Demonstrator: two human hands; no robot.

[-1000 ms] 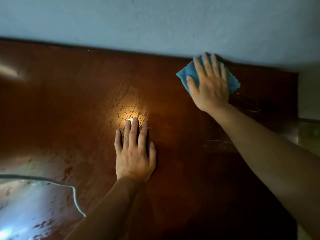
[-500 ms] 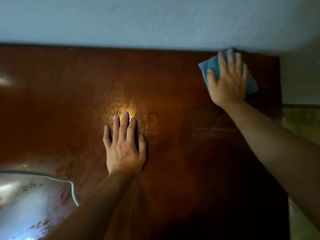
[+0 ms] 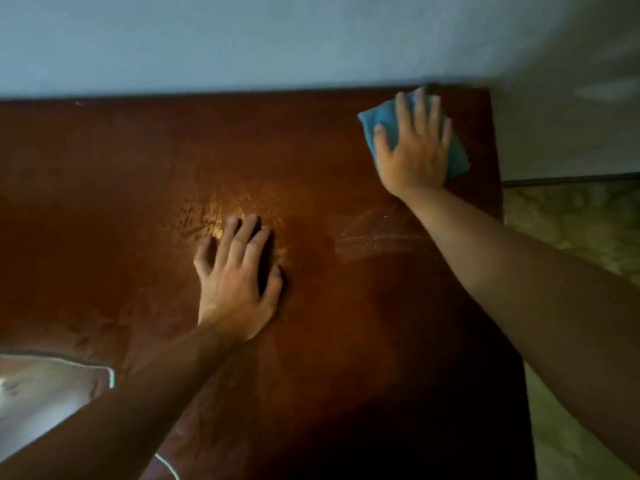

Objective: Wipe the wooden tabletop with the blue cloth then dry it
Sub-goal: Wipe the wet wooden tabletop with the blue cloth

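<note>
While the right hand (image 3: 414, 147) presses flat with spread fingers on one blue cloth (image 3: 381, 119) at the far right corner of the wooden tabletop (image 3: 121, 174), the left hand (image 3: 239, 275) rests open and empty near the middle.

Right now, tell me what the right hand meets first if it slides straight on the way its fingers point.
The right hand, flat on the blue cloth, points at the table's far edge; the wall behind comes first, probably almost at once.
</note>
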